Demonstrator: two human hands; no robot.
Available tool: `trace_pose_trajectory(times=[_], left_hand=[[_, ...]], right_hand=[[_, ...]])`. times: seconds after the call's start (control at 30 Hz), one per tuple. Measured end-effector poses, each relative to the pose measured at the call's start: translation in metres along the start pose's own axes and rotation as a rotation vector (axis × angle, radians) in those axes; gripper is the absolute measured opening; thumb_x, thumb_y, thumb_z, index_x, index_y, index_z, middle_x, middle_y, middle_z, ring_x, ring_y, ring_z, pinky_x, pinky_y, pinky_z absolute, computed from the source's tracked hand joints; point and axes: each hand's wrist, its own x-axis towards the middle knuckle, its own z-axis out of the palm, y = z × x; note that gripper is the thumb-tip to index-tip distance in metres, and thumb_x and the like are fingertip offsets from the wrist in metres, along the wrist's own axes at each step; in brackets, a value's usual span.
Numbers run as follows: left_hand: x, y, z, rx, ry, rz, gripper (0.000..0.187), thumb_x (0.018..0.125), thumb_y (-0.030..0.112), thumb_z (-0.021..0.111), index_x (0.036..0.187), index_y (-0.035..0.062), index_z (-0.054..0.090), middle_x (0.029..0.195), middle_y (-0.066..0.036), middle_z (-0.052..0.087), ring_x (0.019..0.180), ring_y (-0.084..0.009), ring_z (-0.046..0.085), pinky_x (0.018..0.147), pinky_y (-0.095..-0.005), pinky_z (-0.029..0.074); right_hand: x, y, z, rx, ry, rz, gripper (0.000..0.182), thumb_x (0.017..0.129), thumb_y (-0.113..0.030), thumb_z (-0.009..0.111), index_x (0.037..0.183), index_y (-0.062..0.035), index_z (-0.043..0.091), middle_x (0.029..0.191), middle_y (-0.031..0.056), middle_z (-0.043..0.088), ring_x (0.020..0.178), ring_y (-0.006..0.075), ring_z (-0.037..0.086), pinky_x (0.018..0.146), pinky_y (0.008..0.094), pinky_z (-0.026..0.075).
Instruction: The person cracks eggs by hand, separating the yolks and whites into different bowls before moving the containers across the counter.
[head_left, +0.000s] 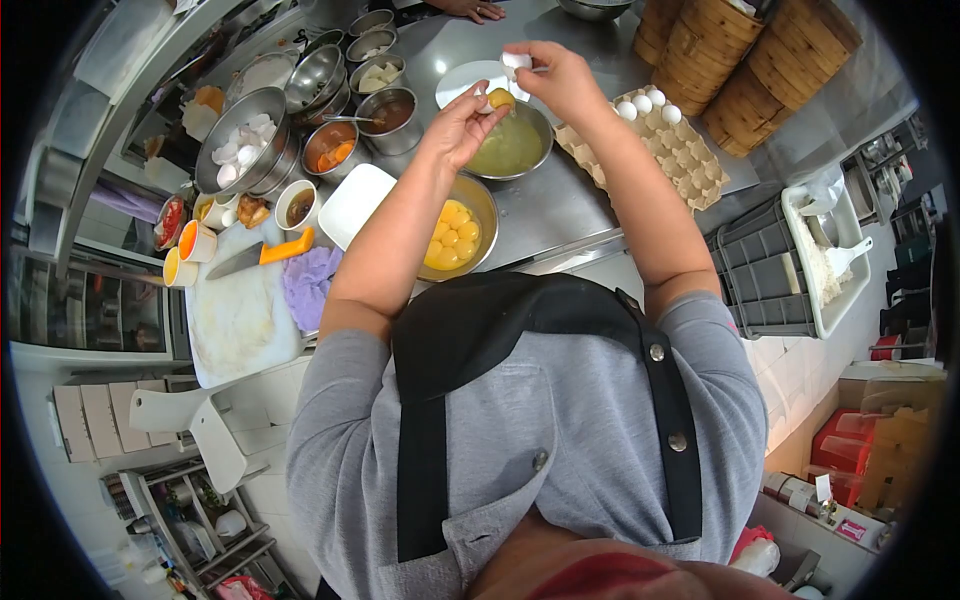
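Observation:
Over a metal bowl of egg white (505, 150), my left hand (462, 128) has its fingers closed on an eggshell half (487, 104), with a yolk (501, 98) at its edge. My right hand (562, 80) pinches another white eggshell half (516, 62), slightly higher and apart from the first. Nearer my body, a second metal bowl (487, 205) contains several whole egg yolks (452, 238); my left forearm partly covers it. A white plate (468, 80) lies behind my hands. To the right, a cardboard egg tray (690, 165) carries several white eggs (642, 103).
Bamboo steamers (720, 45) stand at the back right. On the left are a bowl of eggshells (243, 150), metal pots (390, 125), a white container (357, 205), and a knife (262, 255) on a cutting board (235, 320). Another person's hand (472, 9) rests at the far edge.

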Motion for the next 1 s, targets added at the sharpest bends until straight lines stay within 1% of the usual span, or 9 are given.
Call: trace_pose_trajectory(times=[0.1,0.23,0.3,0.63,0.7,0.73,0.8,0.93,1.0], left_hand=[[0.0,0.002,0.0,-0.113,-0.013,-0.042,0.041,0.085,0.0,0.05,0.122,-0.0103,0.036,0.117,-0.022,0.044,0.108,-0.0342,0.05,0.098,-0.0387,0.044],[-0.001,0.002,-0.001,-0.184,-0.035,-0.065,0.042,0.087,0.002,0.048,0.124,-0.0104,0.033,0.121,-0.027,0.041,0.115,-0.0397,0.044,0.101,-0.0395,0.04],[-0.002,0.002,-0.002,-0.155,-0.034,-0.058,0.043,0.087,0.002,0.048,0.124,-0.0103,0.031,0.12,-0.027,0.041,0.114,-0.0391,0.045,0.101,-0.0392,0.041],[-0.005,0.009,0.006,0.057,-0.1,-0.01,0.045,0.085,-0.001,0.049,0.126,-0.0091,0.031,0.113,-0.023,0.048,0.109,-0.0345,0.05,0.096,-0.0365,0.044],[-0.003,0.01,0.006,0.091,-0.103,-0.008,0.046,0.085,-0.001,0.05,0.126,-0.0088,0.031,0.112,-0.022,0.049,0.107,-0.032,0.052,0.095,-0.0353,0.045],[-0.002,0.01,0.007,0.124,-0.105,-0.005,0.047,0.085,-0.001,0.05,0.127,-0.0086,0.03,0.111,-0.02,0.051,0.106,-0.0295,0.053,0.093,-0.0341,0.046],[-0.005,0.01,0.012,0.154,-0.081,0.001,0.047,0.085,0.0,0.052,0.126,-0.0082,0.032,0.111,-0.019,0.051,0.104,-0.027,0.054,0.092,-0.0333,0.047],[-0.005,0.008,0.018,0.311,-0.025,0.027,0.043,0.084,0.001,0.055,0.122,-0.008,0.037,0.111,-0.017,0.052,0.1,-0.0225,0.055,0.09,-0.0328,0.047],[-0.007,0.007,0.021,0.346,0.015,0.035,0.041,0.085,0.002,0.055,0.121,-0.0085,0.038,0.111,-0.017,0.052,0.101,-0.0223,0.055,0.09,-0.0325,0.047]], right_hand=[[0.007,-0.012,-0.011,-0.04,0.019,0.006,0.033,0.076,-0.009,0.06,0.109,-0.0072,0.061,0.091,0.0053,0.061,0.084,0.011,0.056,0.075,0.0244,0.046],[0.008,-0.013,-0.021,0.097,-0.03,0.095,0.034,0.076,-0.008,0.06,0.11,-0.0065,0.061,0.09,0.0015,0.06,0.082,0.0084,0.053,0.074,0.0224,0.044],[0.005,-0.01,-0.022,0.087,-0.018,0.097,0.034,0.076,-0.008,0.06,0.11,-0.0061,0.061,0.087,-0.0009,0.059,0.08,0.0069,0.05,0.072,0.0212,0.043],[-0.009,-0.006,-0.015,0.085,-0.063,0.168,0.033,0.077,-0.008,0.058,0.11,-0.0066,0.061,0.086,0.0016,0.06,0.077,0.0077,0.052,0.069,0.0216,0.044],[-0.012,0.004,-0.008,0.07,-0.031,0.095,0.035,0.073,-0.011,0.061,0.108,-0.0055,0.062,0.085,0.0083,0.064,0.072,0.0136,0.058,0.067,0.0267,0.048],[-0.014,0.009,-0.005,0.071,-0.028,0.097,0.035,0.073,-0.011,0.061,0.108,-0.0055,0.062,0.085,0.0083,0.064,0.072,0.0136,0.058,0.067,0.0267,0.048],[-0.019,0.012,-0.001,0.097,-0.065,0.236,0.035,0.073,-0.011,0.062,0.107,-0.0045,0.061,0.088,0.0096,0.064,0.074,0.015,0.06,0.069,0.0271,0.048],[-0.029,0.025,0.01,0.132,-0.065,0.258,0.034,0.073,-0.01,0.062,0.105,-0.0001,0.061,0.091,0.0097,0.064,0.081,0.0151,0.06,0.071,0.0266,0.048],[-0.036,0.036,0.018,0.3,-0.02,0.206,0.034,0.075,-0.006,0.06,0.107,0.0048,0.056,0.098,0.012,0.061,0.088,0.0177,0.06,0.074,0.0264,0.049]])
